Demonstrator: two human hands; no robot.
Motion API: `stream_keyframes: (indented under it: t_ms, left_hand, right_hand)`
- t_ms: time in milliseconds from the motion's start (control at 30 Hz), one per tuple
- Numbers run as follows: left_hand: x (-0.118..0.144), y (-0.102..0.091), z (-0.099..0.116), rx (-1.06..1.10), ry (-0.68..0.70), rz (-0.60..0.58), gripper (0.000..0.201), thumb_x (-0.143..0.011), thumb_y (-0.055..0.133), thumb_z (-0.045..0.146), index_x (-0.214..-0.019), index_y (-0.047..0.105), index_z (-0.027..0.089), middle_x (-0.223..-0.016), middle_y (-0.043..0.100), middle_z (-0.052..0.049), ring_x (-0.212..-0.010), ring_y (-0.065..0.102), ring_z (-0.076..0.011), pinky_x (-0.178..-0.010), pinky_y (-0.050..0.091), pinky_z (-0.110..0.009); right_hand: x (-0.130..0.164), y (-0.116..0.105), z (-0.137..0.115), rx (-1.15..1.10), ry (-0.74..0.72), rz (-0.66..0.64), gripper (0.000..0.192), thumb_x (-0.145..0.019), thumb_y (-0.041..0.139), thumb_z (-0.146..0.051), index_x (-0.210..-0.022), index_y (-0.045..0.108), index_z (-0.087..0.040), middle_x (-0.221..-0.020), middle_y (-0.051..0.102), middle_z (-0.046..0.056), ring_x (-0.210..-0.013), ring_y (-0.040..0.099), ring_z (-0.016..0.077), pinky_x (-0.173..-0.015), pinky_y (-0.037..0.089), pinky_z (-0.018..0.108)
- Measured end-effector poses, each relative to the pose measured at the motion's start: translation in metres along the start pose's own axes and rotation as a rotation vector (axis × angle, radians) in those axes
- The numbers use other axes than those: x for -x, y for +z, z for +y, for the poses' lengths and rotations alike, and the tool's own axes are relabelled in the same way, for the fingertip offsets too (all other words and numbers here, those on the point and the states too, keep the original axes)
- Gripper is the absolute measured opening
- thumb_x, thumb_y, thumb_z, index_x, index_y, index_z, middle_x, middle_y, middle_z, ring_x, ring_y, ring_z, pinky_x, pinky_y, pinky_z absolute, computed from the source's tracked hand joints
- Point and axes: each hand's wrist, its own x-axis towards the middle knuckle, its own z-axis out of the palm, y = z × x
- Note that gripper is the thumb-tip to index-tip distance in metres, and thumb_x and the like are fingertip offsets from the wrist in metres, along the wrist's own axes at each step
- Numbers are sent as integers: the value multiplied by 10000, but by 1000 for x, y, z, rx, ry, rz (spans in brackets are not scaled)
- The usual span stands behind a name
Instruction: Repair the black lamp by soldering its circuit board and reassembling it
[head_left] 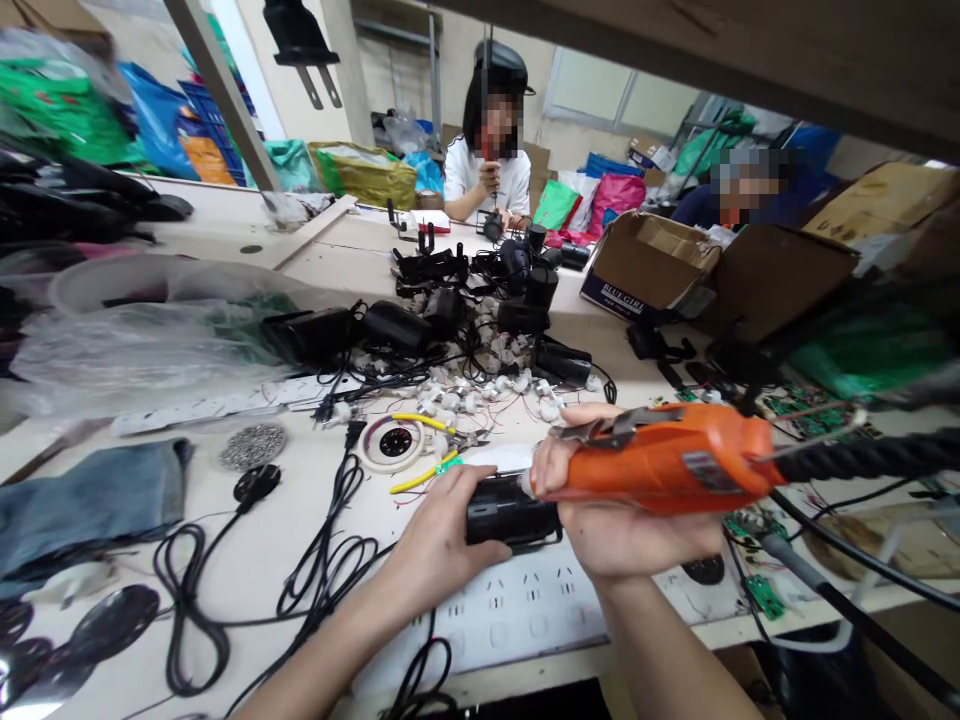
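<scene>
My right hand [600, 520] is wrapped round an orange electric screwdriver [645, 460], which lies nearly level with its tip pointing left. That tip meets the right part of a black plastic housing [495, 510]. My left hand [442, 530] grips the housing from the left, thumb below and fingers above. Beneath the housing runs a white socket strip [517, 600]. Just beyond my left hand lie yellow-handled pliers [424, 475] and a white ring with a black perforated disc [394, 442]. The screwdriver's bit is hidden between my right hand and the housing.
Black housings [397, 325], white fittings and thin wires are heaped across the middle. Screws [253, 446] lie in a pile at left, near coiled black cords [187, 610]. A cardboard box [645, 265] stands back right. A black plug [300, 40] hangs above. Two people sit opposite.
</scene>
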Motion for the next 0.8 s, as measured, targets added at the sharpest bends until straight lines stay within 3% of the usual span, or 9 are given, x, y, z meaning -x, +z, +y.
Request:
stream_keyframes:
  t_ms: [133, 333, 500, 667, 800]
  left_hand:
    - [6, -1, -15, 70, 4, 31, 656, -666, 804, 260, -1237, 481, 231, -1203, 602, -59, -1134, 564, -270, -985, 458, -437]
    - [6, 4, -21, 154, -61, 51, 803, -597, 865, 317, -1275, 451, 204, -1259, 599, -98, -1162, 571, -307, -991, 466, -469]
    - [7, 5, -25, 246, -53, 43, 814, -590, 869, 320, -1284, 456, 223, -1276, 597, -95, -1171, 579, -310, -1008, 468, -465]
    - [9, 5, -24, 267, -52, 44, 787, -620, 845, 325, -1285, 437, 214, -1278, 604, -111, -1177, 580, -316, -1010, 463, -481]
    - [8, 4, -22, 267, -53, 48, 736, -637, 835, 337, -1257, 461, 207, -1239, 625, -112, -1136, 599, -313, -980, 473, -476]
  right_hand:
    - [-3, 9, 23, -38, 24, 20, 644, -784, 485, -770, -944, 671, -175, -631, 593, 43, -475, 539, 203, -452, 453, 327]
    - [-9, 21, 43, -28, -13, 20, 643, -823, 400, -731, -936, 673, -160, -547, 561, 31, -404, 503, 188, -410, 480, 331]
    - [-12, 27, 56, 74, 19, 100, 621, -783, 462, -768, -864, 656, -183, -584, 540, 10, -387, 481, 152, -360, 433, 275]
    - [-8, 28, 65, 81, 86, 55, 595, -703, 527, -800, -763, 605, -213, -484, 453, -25, -378, 454, 168, -382, 403, 294]
    - [-8, 28, 70, 100, 124, 91, 660, -624, 526, -860, -760, 571, -217, -505, 473, -15, -376, 441, 171, -385, 382, 304]
